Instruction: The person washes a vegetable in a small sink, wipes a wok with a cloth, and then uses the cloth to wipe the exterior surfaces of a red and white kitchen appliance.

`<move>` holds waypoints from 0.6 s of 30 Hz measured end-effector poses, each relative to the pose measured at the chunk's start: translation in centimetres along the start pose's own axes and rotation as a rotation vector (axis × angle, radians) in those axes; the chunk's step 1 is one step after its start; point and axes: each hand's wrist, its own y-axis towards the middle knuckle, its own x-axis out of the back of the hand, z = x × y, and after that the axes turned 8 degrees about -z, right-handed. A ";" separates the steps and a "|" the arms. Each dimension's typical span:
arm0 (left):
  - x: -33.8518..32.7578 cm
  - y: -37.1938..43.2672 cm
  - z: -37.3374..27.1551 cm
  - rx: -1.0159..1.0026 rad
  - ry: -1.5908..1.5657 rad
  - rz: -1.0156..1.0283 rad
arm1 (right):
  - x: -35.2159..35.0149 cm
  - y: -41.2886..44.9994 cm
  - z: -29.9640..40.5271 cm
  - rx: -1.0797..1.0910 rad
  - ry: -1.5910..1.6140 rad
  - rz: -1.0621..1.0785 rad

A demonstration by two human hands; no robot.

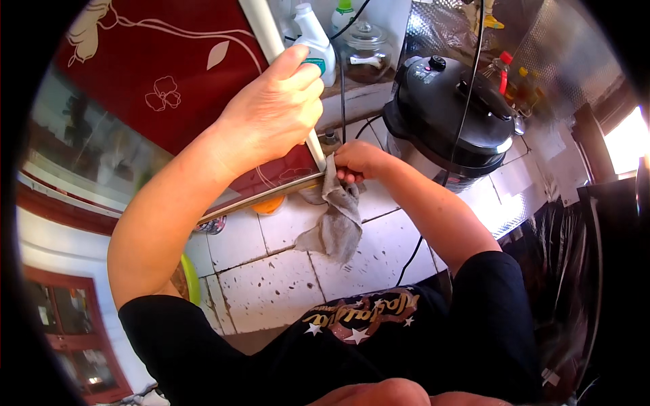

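Observation:
My left hand (pixel 279 104) is closed around the pale edge frame of a glossy dark red cabinet door (pixel 203 101) with white flower and leaf patterns. Near the door's lower corner, my right hand (pixel 361 160) pinches a grey cloth (pixel 340 223) that hangs down over the white tiled counter. The cloth's top touches or nearly touches the door corner. Behind my left hand stands a white spray-type bottle (pixel 317 43), beside a lidded glass jar (pixel 366 51).
A black electric pressure cooker (pixel 452 116) stands at the right, with a black cable (pixel 472 86) hanging across it. Bottles with red (pixel 506 58) and yellow caps are behind it. An orange item (pixel 268 205) and a green-rimmed bowl (pixel 190 279) sit at the left of the counter.

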 end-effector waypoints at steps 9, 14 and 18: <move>0.0 0.3 -0.1 0.042 -0.057 -0.067 | -3.0 -2.8 -4.9 0.235 0.343 0.001; -0.2 0.0 -0.4 0.045 -0.030 -0.034 | -5.0 -4.3 -3.4 0.470 0.582 -0.122; -0.1 0.1 -0.4 0.044 -0.026 -0.025 | -6.3 -2.6 -3.1 0.566 0.230 -0.432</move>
